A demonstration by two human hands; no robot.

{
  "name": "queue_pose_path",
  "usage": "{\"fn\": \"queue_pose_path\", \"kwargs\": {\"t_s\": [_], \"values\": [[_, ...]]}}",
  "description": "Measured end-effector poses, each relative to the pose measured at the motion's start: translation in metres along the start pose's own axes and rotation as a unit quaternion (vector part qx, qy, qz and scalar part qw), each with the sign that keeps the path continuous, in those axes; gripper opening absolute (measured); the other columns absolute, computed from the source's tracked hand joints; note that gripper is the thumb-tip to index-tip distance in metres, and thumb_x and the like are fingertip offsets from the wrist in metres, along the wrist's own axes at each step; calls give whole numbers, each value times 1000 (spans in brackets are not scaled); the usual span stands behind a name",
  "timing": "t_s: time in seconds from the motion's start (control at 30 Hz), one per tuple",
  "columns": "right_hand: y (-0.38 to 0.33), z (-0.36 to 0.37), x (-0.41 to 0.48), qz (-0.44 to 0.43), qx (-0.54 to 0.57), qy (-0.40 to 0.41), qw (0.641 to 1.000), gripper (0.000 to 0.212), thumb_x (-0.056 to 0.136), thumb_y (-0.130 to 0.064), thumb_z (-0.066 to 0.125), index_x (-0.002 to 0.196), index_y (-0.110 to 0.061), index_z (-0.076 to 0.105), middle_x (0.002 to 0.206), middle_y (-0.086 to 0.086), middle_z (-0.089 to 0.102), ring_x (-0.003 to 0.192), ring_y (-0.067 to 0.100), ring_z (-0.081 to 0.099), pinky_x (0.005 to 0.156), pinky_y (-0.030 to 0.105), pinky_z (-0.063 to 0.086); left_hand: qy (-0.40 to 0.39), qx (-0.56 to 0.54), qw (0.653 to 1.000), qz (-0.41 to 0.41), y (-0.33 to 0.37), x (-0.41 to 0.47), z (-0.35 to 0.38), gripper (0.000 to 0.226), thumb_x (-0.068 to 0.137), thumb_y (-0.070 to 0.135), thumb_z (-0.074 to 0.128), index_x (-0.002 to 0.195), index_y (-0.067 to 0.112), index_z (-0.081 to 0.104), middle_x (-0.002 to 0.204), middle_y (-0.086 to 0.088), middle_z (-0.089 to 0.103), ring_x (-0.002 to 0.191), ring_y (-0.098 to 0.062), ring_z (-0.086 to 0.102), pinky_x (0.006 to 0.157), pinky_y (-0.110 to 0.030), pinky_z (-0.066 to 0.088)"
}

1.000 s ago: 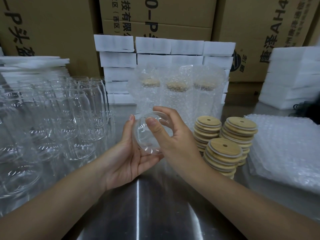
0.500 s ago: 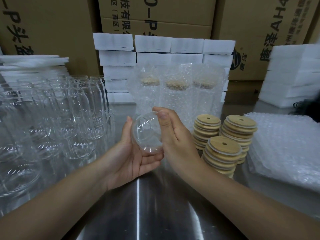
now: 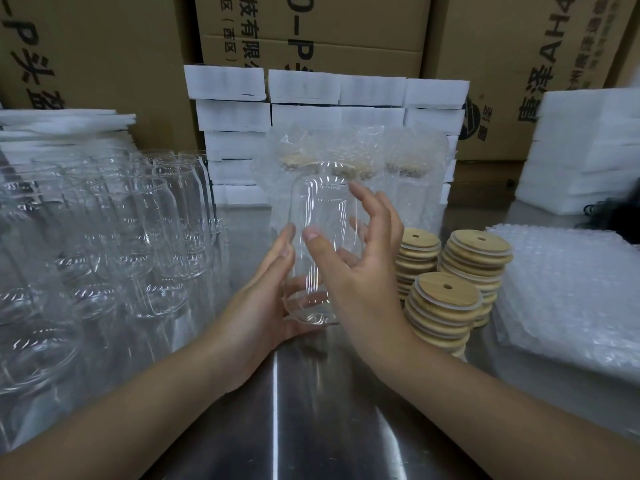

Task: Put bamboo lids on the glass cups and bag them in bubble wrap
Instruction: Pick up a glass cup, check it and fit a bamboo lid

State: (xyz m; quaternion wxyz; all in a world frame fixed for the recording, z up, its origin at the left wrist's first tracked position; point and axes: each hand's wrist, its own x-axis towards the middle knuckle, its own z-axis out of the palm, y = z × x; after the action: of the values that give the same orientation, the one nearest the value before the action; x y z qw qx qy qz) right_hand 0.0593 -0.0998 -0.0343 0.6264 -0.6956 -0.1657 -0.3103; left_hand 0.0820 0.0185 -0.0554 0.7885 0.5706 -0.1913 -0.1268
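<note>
The glass cup seems slippery and fragile; the left hand holds its base, the right hand curls loosely around it, grip unclear; better to hold the sides.

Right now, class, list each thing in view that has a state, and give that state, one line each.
Glass cup, upright, lidless, unbagged, between both hands.
Left hand, holds the cup's base.
Right hand, fingers spread by the cup; grip unclear.
Bamboo lids, three stacks, unused.
Wrapped cups, lidded, bagged, standing behind.
Spare cups, lidless, unbagged.
Bubble wrap bags, piled flat.
</note>
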Motion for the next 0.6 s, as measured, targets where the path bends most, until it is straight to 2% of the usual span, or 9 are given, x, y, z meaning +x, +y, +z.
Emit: {"fn": "queue_pose_path", "kwargs": {"t_s": [0.03, 0.1, 0.13, 0.23, 0.27, 0.33, 0.43, 0.5, 0.6], "values": [[0, 0, 0, -4, 2, 2, 1000, 60, 85, -30, 72, 116, -65, 34, 148, -20, 15, 136, 2, 30, 110, 42, 38, -1, 8, 1000, 6, 0, 0, 0, 52, 90, 57, 53, 139, 56, 37, 136, -11, 58, 101, -24, 67, 97, -61, 47], [2, -1, 1, -6, 17, 9, 1000, 68, 84, -27, 73, 121, -63, 30, 143, -20, 21, 133, 3, 35, 108, 42, 42, -3, 36, 999, 15, 0, 0, -3, 62, 80, 57, 65, 135, 62, 37, 133, 0, 62, 107, -24, 65, 93, -55, 50], [3, -2, 2, -3, 24, 12, 1000, 68, 84, -26, 73, 123, -62, 30, 138, -26, 23, 130, 3, 37, 106, 41, 43, -10, 60, 998, 19, -1, 0, -5, 70, 74, 56, 71, 134, 65, 36, 132, 5, 63, 111, -24, 63, 95, -52, 49], [7, -3, 4, 11, 15, 8, 1000, 67, 85, -30, 72, 125, -60, 27, 127, -36, 23, 127, 6, 41, 100, 32, 44, -43, 148, 988, 26, -4, -4, -9, 102, 60, 49, 81, 138, 67, 18, 132, 17, 58, 121, -8, 58, 100, -36, 49], [8, -4, 5, 18, 10, 6, 1000, 68, 84, -31, 71, 128, -58, 26, 129, -33, 25, 126, 7, 42, 97, 28, 44, -55, 162, 985, 24, -6, -5, -10, 114, 58, 43, 84, 143, 63, 11, 135, 18, 54, 123, -5, 56, 100, -34, 49], [11, -5, 5, 34, 0, 0, 999, 72, 84, -34, 70, 133, -55, 22, 135, -24, 23, 124, 5, 44, 92, 21, 43, -67, 170, 983, 17, -7, -6, -9, 124, 59, 30, 86, 148, 55, 3, 142, 10, 51, 126, -11, 55, 103, -38, 47], [11, -5, 6, 42, 2, -8, 999, 74, 84, -37, 70, 131, -58, 17, 136, -23, 21, 113, -4, 48, 79, 10, 44, -51, 157, 986, 14, -6, -5, -6, 123, 57, 18, 87, 153, 35, 12, 141, -3, 53, 124, -20, 57, 102, -43, 48], [11, -6, 8, 43, 23, -14, 999, 74, 83, -36, 72, 124, -63, 17, 137, -20, 24, 112, -2, 52, 76, 8, 47, -23, 124, 992, 16, -8, -4, -6, 116, 46, 16, 88, 146, 15, 28, 134, -10, 57, 118, -23, 61, 91, -38, 54], [9, -7, 12, 57, 77, -21, 995, 74, 83, -30, 74, 119, -64, 20, 143, -8, 35, 102, -8, 59, 73, 10, 51, -6, 86, 996, 22, -8, -3, -7, 102, 42, 16, 88, 132, 10, 40, 130, -10, 62, 116, -27, 63, 86, -40, 54]]}}
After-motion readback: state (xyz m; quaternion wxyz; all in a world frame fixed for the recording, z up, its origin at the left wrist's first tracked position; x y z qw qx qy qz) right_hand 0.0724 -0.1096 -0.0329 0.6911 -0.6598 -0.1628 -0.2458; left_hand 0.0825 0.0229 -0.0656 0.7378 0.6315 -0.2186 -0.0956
